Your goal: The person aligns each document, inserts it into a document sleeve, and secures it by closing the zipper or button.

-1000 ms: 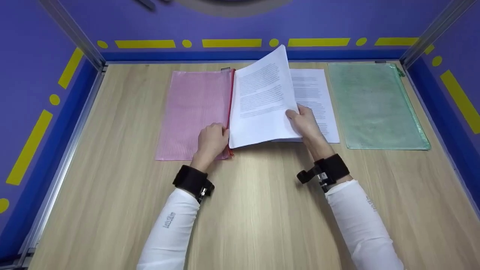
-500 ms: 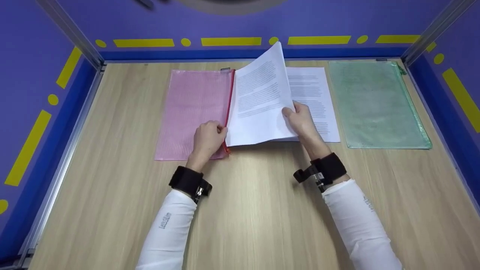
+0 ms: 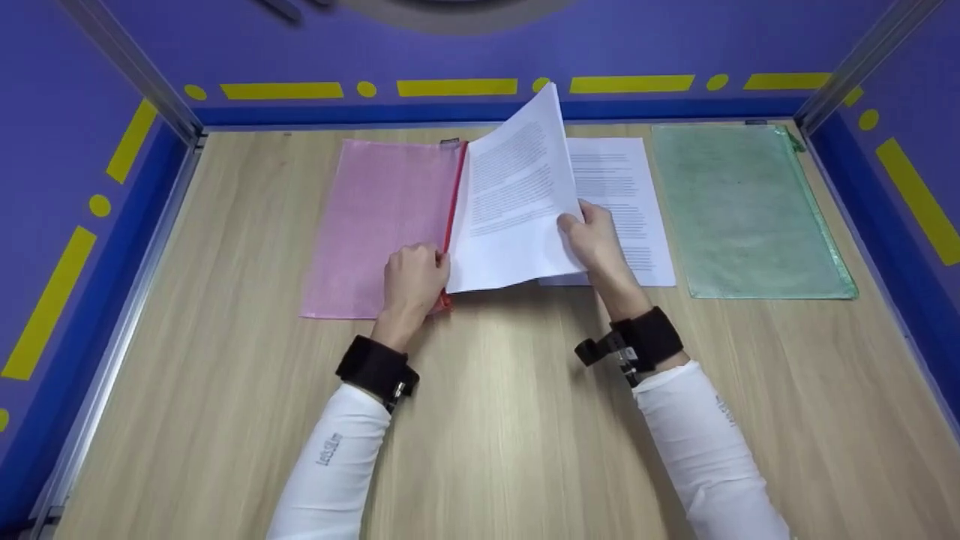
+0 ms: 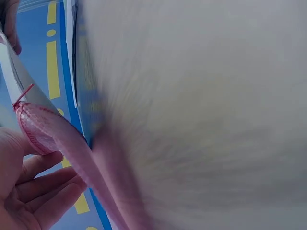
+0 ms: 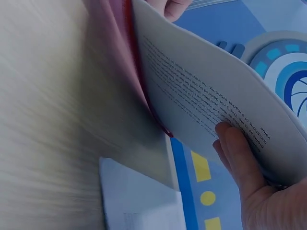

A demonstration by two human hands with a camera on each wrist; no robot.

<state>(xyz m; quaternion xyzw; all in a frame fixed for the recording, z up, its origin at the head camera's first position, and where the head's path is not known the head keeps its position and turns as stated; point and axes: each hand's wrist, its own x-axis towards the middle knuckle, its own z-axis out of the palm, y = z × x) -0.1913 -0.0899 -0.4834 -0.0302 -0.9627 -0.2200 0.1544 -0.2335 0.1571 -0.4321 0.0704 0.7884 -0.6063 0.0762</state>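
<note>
Head view: the paper sheaf (image 3: 517, 187) lay between the hands, its raised right side pinched by the right hand (image 3: 598, 238), its left edge meeting the red zip (image 3: 455, 196) of the pink pouch (image 3: 379, 199). The left hand (image 3: 414, 277), nearer that zip, gripped its near end. Sheaf and zip ran lengthwise away from the person; whether the sheaf's edge sat inside could not be told.

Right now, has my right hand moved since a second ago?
Yes, slightly: in the head view your right hand has shifted leftward, widening its gap to the green pouch, which stays put.
</note>
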